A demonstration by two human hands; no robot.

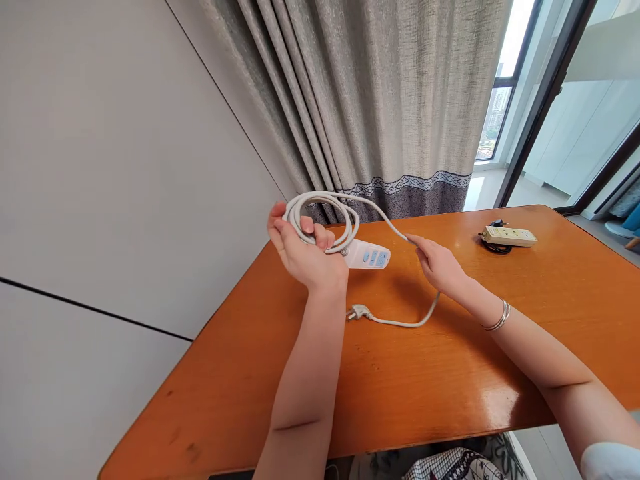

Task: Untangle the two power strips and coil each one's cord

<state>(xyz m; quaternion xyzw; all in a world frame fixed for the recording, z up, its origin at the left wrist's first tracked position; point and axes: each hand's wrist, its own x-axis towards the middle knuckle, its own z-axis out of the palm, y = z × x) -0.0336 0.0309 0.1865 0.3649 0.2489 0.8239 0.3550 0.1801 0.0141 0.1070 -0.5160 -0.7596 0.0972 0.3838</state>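
Note:
My left hand (301,249) is raised above the orange table (410,387) and closed around a coil of white cable (325,212). A white power strip with blue sockets (369,255) hangs just right of that hand, attached to the coil. My right hand (439,265), with a bangle on the wrist, pinches the cable's free run a little to the right. From there the cable drops to the table and curves back to its plug (357,312), which lies on the wood below the power strip.
A second, beige power strip (510,235) with a black cord lies on the far right of the table. A grey curtain (380,100) hangs behind, a pale wall is at left, and a glass door at right. Patterned fabric shows below the table's near edge.

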